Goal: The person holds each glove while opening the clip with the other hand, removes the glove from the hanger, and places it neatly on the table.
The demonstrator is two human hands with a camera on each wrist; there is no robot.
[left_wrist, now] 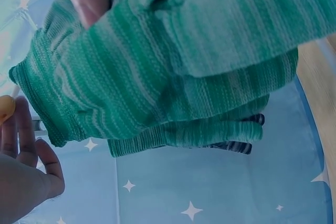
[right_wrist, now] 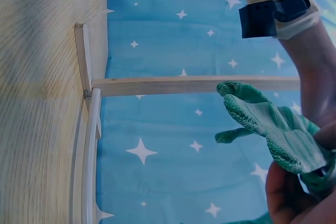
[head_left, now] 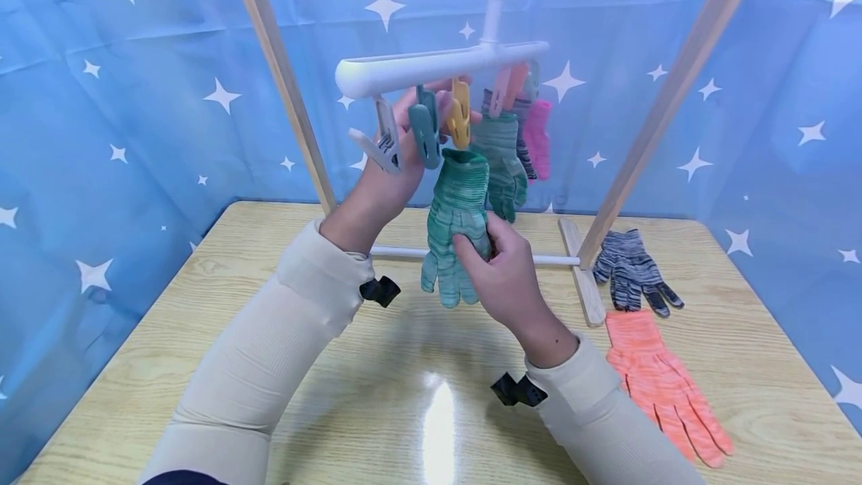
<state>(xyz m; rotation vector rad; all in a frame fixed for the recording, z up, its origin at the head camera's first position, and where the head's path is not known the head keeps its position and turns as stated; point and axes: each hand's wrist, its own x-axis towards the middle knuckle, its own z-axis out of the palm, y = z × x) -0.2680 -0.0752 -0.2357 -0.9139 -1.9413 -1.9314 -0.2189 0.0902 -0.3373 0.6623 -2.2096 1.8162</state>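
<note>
A green striped knit glove (head_left: 458,208) hangs fingers-down, its cuff just below a yellow clothespin (head_left: 459,114). My right hand (head_left: 505,268) grips the glove's palm, thumb in front. Up at the white hanger (head_left: 417,72), my left hand (head_left: 397,163) pinches the yellow clothespin; other clips hide part of its fingers. Beside it hang a teal clothespin (head_left: 424,129) and a grey clothespin (head_left: 385,137). In the left wrist view, the left hand (left_wrist: 26,171) is near the glove's cuff (left_wrist: 39,103). In the right wrist view, the glove's fingers (right_wrist: 273,124) project past my right hand (right_wrist: 299,198).
Further along the hanger hang another green glove (head_left: 500,156), a dark striped glove and a pink glove (head_left: 537,137). On the table's right lie a grey-black glove (head_left: 633,268) and an orange glove (head_left: 663,380). A wooden post (head_left: 667,111) and a low white bar (head_left: 552,260) frame the stand.
</note>
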